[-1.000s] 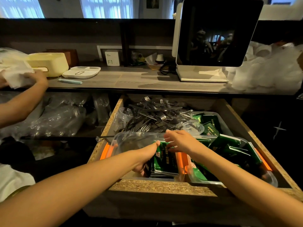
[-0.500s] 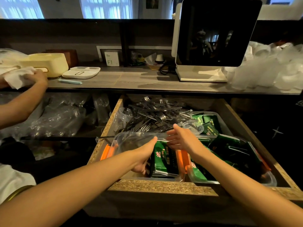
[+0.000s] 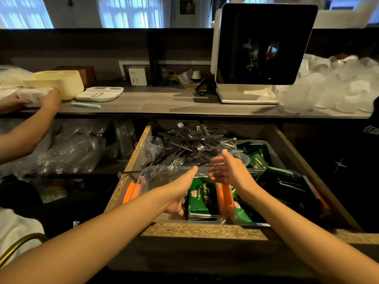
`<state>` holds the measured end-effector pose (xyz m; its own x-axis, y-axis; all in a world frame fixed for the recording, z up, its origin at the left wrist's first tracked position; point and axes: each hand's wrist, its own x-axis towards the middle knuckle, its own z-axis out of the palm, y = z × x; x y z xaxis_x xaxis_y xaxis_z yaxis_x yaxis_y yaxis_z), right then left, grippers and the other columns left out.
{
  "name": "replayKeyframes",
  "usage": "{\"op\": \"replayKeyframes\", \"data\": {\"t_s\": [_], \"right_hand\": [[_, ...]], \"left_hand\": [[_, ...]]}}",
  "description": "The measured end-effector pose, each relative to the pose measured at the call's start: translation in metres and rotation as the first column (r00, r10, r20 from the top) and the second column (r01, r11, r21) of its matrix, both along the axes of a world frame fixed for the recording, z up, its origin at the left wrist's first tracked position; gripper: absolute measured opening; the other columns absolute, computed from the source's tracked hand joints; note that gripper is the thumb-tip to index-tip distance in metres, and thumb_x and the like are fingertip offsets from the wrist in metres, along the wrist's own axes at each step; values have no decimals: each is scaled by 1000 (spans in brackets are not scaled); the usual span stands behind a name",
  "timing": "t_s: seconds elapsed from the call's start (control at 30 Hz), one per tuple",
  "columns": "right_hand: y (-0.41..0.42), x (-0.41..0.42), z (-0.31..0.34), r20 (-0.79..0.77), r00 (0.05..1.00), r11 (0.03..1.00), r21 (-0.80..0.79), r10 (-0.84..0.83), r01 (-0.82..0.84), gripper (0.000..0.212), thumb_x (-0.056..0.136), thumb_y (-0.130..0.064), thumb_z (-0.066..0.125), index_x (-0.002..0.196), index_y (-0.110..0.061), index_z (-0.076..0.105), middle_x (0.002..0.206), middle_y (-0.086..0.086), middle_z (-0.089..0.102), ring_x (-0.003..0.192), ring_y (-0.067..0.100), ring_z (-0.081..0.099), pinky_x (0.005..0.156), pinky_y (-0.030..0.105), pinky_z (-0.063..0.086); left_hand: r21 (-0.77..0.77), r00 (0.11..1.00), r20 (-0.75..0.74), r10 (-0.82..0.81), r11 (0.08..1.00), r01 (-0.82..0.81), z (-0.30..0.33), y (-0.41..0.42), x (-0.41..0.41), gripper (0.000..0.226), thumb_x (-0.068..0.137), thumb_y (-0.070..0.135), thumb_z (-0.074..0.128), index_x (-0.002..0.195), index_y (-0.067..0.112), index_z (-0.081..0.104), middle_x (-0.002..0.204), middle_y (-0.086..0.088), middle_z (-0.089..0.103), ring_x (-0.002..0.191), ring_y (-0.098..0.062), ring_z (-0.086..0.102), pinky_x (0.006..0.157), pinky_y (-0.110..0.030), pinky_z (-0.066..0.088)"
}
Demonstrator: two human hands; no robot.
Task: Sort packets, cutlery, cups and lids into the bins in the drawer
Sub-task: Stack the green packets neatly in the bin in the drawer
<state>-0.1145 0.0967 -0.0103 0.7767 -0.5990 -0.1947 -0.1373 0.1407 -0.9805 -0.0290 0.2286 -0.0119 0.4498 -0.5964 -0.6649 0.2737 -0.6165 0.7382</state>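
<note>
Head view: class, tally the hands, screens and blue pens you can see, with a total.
Hands: 4, the wearer's left hand and right hand, plus another person's hands
Screen: 1
Blue pen: 1
Total: 6
</note>
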Motion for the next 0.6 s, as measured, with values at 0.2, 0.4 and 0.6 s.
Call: {"op": "replayKeyframes", "data": {"t_s": [0.2,0.4,0.6], "right_hand": [[-12,-11,16,185,978,995,-23,-93,99,51,103,-43,31,106,-4,64,96,20,70,86,31,68,81,38,56],[-37,-45,40,331,934,985,-52,-136,162,51,104,-42,26,100,-10,65,95,15,72,88,25,70,82,38,56],[-83,-74,42,259,947,965,-130,-188,227,48,104,-41,28,96,-12,65,93,13,71,87,26,68,79,34,53]], "left_hand": [[-138,932,362,25,990,27,17,-1,2,75,97,71,20,159,30,16,165,-4,22,150,-25,27,121,-51,24],[-521,937,331,108,849,87,43,-33,-28,48,103,54,31,142,29,43,149,-1,47,132,-18,48,110,-47,42],[-653,980,174,95,756,42,47,-73,-56,29,106,41,35,124,25,51,137,-7,57,122,-26,59,105,-52,48]]}}
